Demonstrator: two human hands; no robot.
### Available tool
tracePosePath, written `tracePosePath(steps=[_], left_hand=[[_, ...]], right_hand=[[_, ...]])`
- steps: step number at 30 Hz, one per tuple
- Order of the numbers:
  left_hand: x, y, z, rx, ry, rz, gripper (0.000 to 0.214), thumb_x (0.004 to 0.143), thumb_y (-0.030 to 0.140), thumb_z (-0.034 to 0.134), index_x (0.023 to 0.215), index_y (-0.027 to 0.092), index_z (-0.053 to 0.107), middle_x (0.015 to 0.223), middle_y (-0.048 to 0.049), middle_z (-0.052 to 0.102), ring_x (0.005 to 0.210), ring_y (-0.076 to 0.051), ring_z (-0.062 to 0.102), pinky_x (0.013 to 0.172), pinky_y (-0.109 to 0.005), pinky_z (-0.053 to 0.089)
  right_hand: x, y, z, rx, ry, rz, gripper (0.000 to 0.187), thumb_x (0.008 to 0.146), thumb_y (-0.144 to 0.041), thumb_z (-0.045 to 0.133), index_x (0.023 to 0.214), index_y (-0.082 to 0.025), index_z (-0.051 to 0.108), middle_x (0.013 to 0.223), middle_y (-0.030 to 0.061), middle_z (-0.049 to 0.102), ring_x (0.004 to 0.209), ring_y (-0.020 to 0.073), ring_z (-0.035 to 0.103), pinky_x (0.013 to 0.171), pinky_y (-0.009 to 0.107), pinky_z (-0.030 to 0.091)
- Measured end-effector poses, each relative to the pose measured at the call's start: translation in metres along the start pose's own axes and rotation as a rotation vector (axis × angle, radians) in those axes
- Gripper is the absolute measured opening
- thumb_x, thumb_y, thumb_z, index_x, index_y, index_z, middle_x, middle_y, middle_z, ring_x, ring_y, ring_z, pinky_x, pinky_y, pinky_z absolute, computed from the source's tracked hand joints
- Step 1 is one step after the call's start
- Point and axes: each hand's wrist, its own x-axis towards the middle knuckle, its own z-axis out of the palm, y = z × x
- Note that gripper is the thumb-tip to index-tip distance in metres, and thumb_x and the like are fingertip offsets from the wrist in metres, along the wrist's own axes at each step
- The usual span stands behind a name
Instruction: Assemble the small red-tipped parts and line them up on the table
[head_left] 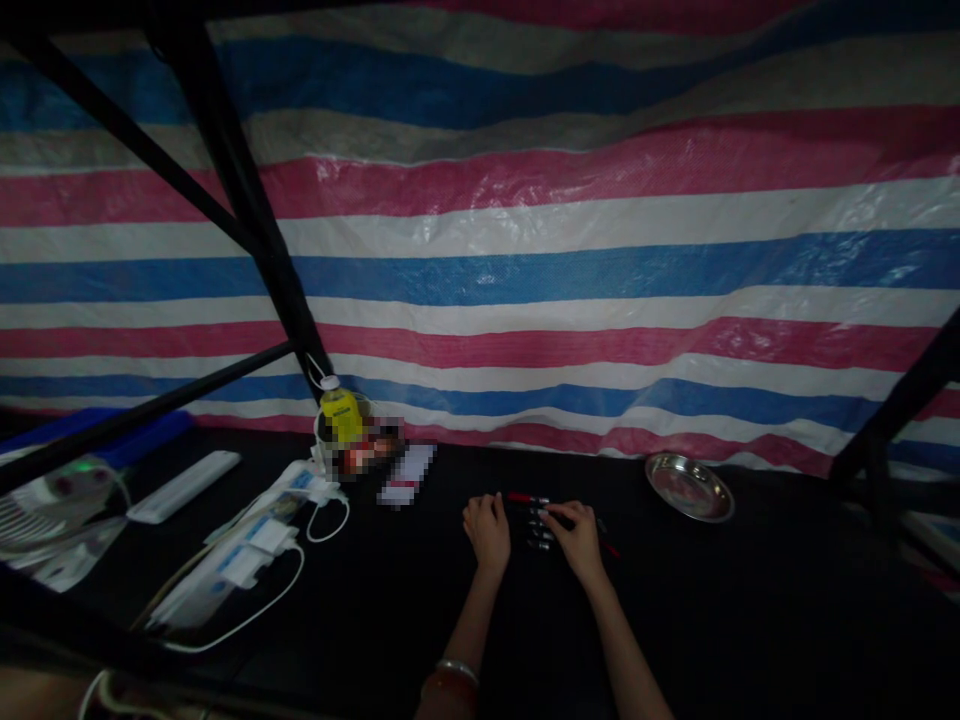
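Several marker pens lie side by side on the black tabletop, the farthest a red marker pen [527, 498]. The others, such as a black marker pen [538, 545], are dark, and their bodies blend into the table. My left hand [489, 532] rests at the left ends of the row, fingers bent a little and apart, with no grip visible. On the other side, my right hand [576, 535] is closed, thumb and fingertips pinching the end of a marker pen in the row. A red-tipped piece [611, 549] shows beside the right hand, partly hidden.
A shiny metal dish [689, 488] is at the right. To the left are power strips [225, 575] with white cables, a white box [185, 486], a yellow bottle [343, 412] and a blurred card [409, 474]. Black frame bars [247, 215] and a striped sheet [525, 270] enclose the table.
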Motion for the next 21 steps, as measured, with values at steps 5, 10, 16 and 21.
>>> tracePosePath(steps=[5, 10, 16, 21], left_hand=[[-0.002, 0.003, -0.001, 0.08, -0.001, 0.011, 0.031, 0.09, 0.031, 0.037, 0.084, 0.016, 0.063, 0.093, -0.0108, 0.057, 0.09, -0.024, 0.052, 0.077, -0.035, 0.039], [-0.002, 0.004, 0.0, 0.13, 0.009, 0.017, 0.03, 0.09, 0.03, 0.037, 0.086, 0.016, 0.063, 0.093, -0.0104, 0.056, 0.09, -0.024, 0.051, 0.076, -0.035, 0.038], [-0.003, 0.003, 0.0, 0.085, 0.019, 0.019, 0.028, 0.089, 0.028, 0.038, 0.085, 0.016, 0.063, 0.091, -0.0104, 0.056, 0.089, -0.024, 0.052, 0.077, -0.036, 0.038], [-0.002, -0.003, 0.002, -0.031, 0.055, 0.001, 0.026, 0.087, 0.028, 0.04, 0.08, 0.017, 0.063, 0.091, -0.0092, 0.057, 0.088, -0.024, 0.052, 0.079, -0.036, 0.04]], right_hand=[[-0.001, 0.008, 0.003, -0.062, 0.009, 0.005, 0.032, 0.07, -0.053, 0.061, 0.078, -0.025, 0.074, 0.073, 0.0059, 0.06, 0.079, 0.0231, 0.052, 0.074, 0.035, 0.042], [-0.001, 0.014, 0.006, -0.102, 0.038, -0.023, 0.032, 0.071, -0.052, 0.059, 0.078, -0.025, 0.074, 0.072, 0.0061, 0.061, 0.076, 0.0225, 0.052, 0.072, 0.034, 0.042], [-0.004, 0.008, 0.001, -0.146, 0.036, -0.041, 0.031, 0.074, -0.047, 0.056, 0.085, -0.023, 0.073, 0.072, 0.0059, 0.061, 0.076, 0.0226, 0.053, 0.073, 0.035, 0.043], [-0.024, 0.01, -0.025, -0.351, 0.22, -0.089, 0.042, 0.077, -0.048, 0.049, 0.101, -0.02, 0.068, 0.096, 0.0127, 0.058, 0.091, 0.0273, 0.049, 0.081, 0.039, 0.04]])
